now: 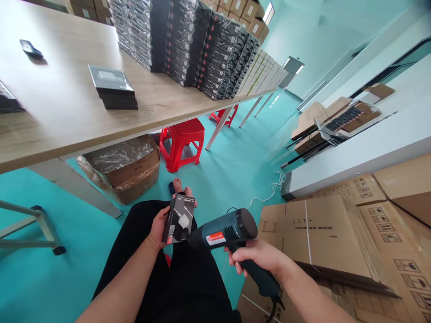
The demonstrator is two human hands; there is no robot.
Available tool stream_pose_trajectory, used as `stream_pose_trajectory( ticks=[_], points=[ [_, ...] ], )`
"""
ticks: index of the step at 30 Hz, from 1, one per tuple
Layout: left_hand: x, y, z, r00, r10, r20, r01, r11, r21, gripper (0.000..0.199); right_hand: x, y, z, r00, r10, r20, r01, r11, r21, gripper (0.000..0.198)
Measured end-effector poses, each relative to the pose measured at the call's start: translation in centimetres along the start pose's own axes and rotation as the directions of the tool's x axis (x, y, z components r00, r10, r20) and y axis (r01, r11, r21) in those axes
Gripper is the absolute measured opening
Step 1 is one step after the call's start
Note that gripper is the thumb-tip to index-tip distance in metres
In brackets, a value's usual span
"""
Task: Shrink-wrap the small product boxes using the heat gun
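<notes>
A small dark product box (182,218) with a white charger and cable pictured on it is gripped at its left edge by my left hand (158,229). My right hand (256,258) is wrapped round the handle of a dark heat gun (229,229) with a red and white label. Its nozzle points left at the lower right part of the box, over my lap. From these frames I cannot tell whether nozzle and box touch. A power cord hangs from the bottom of the heat gun's handle.
A wooden table (67,130) at the left bears stacked dark wrapped boxes (188,40) and a small pile of boxes (112,85). Below are an open carton (134,166) and a red stool (183,139). Flattened cartons (316,229) lie at my right; a white cord (266,195) crosses the floor.
</notes>
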State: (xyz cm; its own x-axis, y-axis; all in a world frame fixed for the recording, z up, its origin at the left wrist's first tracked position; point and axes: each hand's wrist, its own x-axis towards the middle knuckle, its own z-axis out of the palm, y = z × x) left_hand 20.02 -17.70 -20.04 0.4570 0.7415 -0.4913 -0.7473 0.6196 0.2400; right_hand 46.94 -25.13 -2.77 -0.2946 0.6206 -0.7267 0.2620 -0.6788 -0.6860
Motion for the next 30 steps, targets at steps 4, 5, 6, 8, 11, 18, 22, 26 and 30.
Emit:
stream_pose_trajectory(
  ticks=[4, 5, 6, 8, 11, 18, 22, 26, 30],
  points=[
    [0.2, 0.0, -0.1, 1.0, -0.007, 0.006, 0.007, 1.0, 0.008, 0.031, 0.2, 0.1, 0.5, 0.991, -0.08, -0.111, 0.089, 0.993, 0.076, 0.027],
    [0.2, 0.0, -0.1, 1.0, -0.006, 0.002, 0.006, 1.0, 0.013, 0.032, 0.3, 0.1, 0.5, 0.983, -0.103, -0.154, 0.12, 0.988, 0.102, 0.029],
    [0.2, 0.0, -0.1, 1.0, -0.006, -0.005, 0.006, 1.0, 0.012, 0.032, 0.4, 0.2, 0.6, 0.977, -0.112, -0.182, 0.134, 0.984, 0.115, 0.03],
    [0.1, 0.1, 0.0, 1.0, -0.004, -0.018, 0.004, 1.0, -0.011, 0.032, 0.4, 0.5, 0.6, 0.983, -0.096, -0.158, 0.112, 0.989, 0.099, 0.029],
    [-0.2, 0.3, 0.3, 1.0, 0.0, -0.024, -0.002, 0.997, -0.071, 0.033, 0.0, 1.6, 0.9, 0.999, -0.041, -0.017, 0.042, 0.998, 0.057, 0.024],
    [-0.1, 0.2, 0.6, 0.999, -0.043, 0.015, 0.043, 0.998, -0.047, 0.034, -1.1, 1.6, 1.5, 0.99, -0.071, -0.126, 0.095, 0.975, 0.203, 0.026],
    [0.2, -0.2, 0.2, 0.993, -0.116, -0.02, 0.116, 0.992, 0.044, 0.033, -0.1, -0.5, 1.7, 0.977, -0.144, -0.16, 0.178, 0.959, 0.221, 0.03],
    [0.1, -0.4, 0.1, 0.988, -0.155, -0.012, 0.155, 0.984, 0.088, 0.036, 1.1, -2.6, 2.1, 0.947, -0.243, -0.212, 0.276, 0.95, 0.147, 0.031],
    [-0.2, -0.3, 0.3, 0.989, -0.141, -0.034, 0.143, 0.986, 0.08, 0.035, 0.3, -3.1, 2.5, 0.983, -0.155, 0.099, 0.165, 0.981, -0.103, 0.018]
  ],
)
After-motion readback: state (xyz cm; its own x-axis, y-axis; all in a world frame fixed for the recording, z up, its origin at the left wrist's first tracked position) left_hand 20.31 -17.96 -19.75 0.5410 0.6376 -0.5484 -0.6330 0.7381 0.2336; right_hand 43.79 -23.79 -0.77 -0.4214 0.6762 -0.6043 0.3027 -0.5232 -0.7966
